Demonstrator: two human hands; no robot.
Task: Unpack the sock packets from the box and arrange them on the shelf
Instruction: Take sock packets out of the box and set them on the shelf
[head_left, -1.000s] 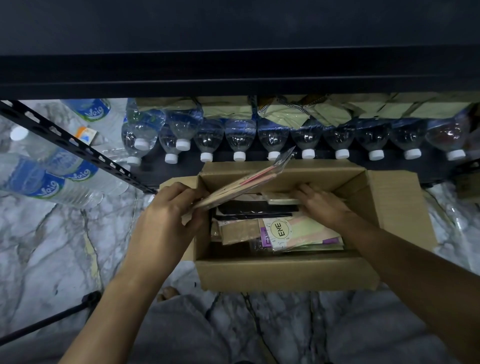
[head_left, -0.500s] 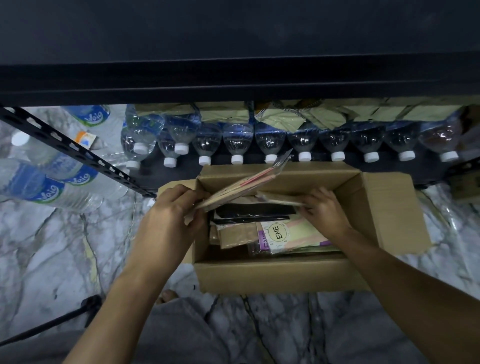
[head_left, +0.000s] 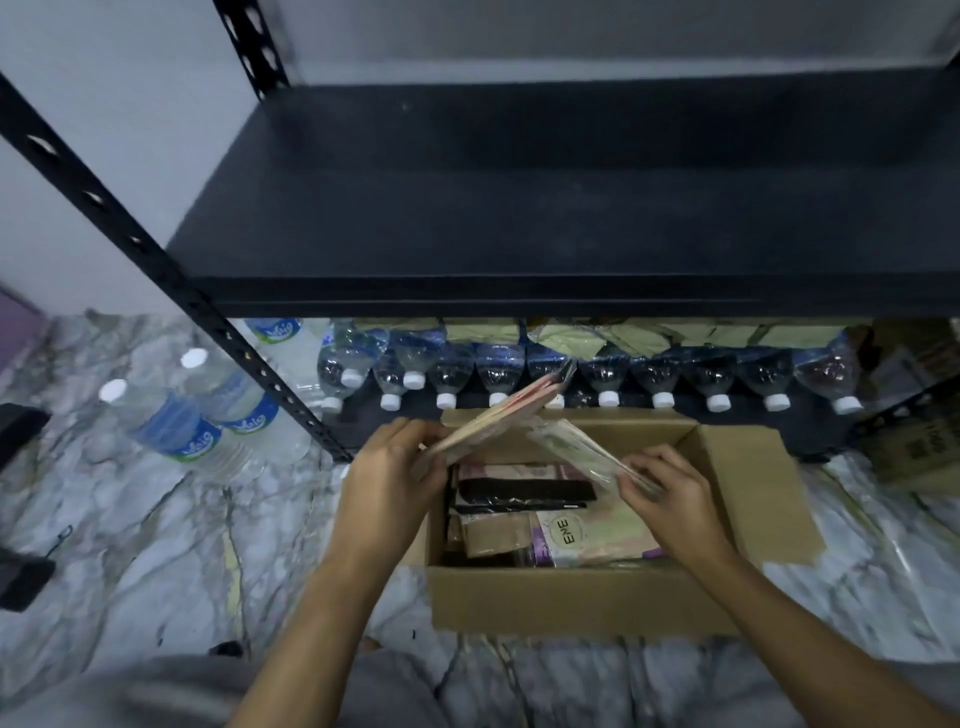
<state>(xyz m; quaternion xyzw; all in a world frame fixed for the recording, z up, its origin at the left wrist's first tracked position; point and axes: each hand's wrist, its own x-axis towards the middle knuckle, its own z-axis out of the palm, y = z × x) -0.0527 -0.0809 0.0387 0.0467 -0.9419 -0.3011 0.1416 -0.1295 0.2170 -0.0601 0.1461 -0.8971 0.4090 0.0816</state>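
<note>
An open cardboard box (head_left: 571, 603) stands on the marble floor in front of a black metal shelf (head_left: 519, 208). Inside lie several sock packets (head_left: 587, 535), one black, others pale with an "ENE" sticker. My left hand (head_left: 389, 478) grips a stack of pink-edged sock packets (head_left: 493, 421), tilted up over the box's left rim. My right hand (head_left: 670, 493) holds another clear packet (head_left: 576, 449) lifted above the box's contents. The shelf's dark board in front of me has nothing on it.
A row of water bottles (head_left: 608, 374) lies on the lowest shelf behind the box, with greenish packets behind them. More bottles (head_left: 197, 415) lie on the floor at left. The slotted shelf post (head_left: 156, 260) runs diagonally at left. Another carton (head_left: 914, 447) sits at right.
My right hand has lifted a packet out of the box and raised it toward the left stack. My view has tilted up, so the shelf board shows.
</note>
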